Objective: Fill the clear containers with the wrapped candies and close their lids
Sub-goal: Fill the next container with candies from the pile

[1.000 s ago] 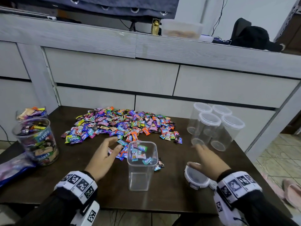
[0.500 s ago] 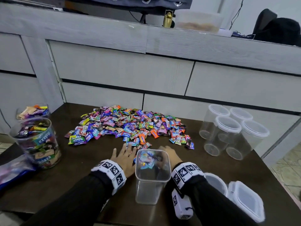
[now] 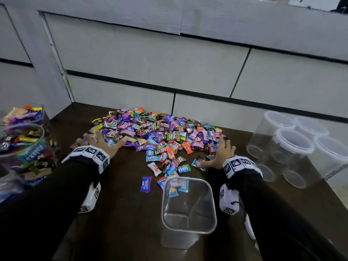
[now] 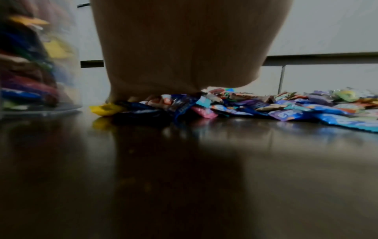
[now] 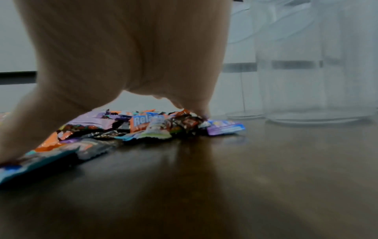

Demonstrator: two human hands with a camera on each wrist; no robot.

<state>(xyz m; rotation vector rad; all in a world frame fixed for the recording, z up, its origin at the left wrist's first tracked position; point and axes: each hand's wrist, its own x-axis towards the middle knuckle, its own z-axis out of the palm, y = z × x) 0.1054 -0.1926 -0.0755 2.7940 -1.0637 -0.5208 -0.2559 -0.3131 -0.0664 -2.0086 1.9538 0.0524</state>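
Observation:
A big pile of colourful wrapped candies (image 3: 160, 136) covers the middle of the dark table (image 3: 122, 213). My left hand (image 3: 101, 142) lies spread and flat on the pile's left edge, fingers on the wrappers (image 4: 155, 103). My right hand (image 3: 222, 153) lies spread on the pile's right edge, thumb on the near wrappers (image 5: 143, 126). Neither hand holds anything. An open square clear container (image 3: 188, 208) stands empty at the near centre, between my forearms.
Two candy-filled round containers (image 3: 24, 146) stand at the far left, also blurred in the left wrist view as filled containers (image 4: 30, 64). Several empty lidded clear jars (image 3: 290, 147) stand at the right, close to my right hand. White drawer fronts (image 3: 150, 59) back the table.
Both hands moved forward from beside the square container and spread apart onto the left and right edges of the candy pile. The head view tilted down and closer.

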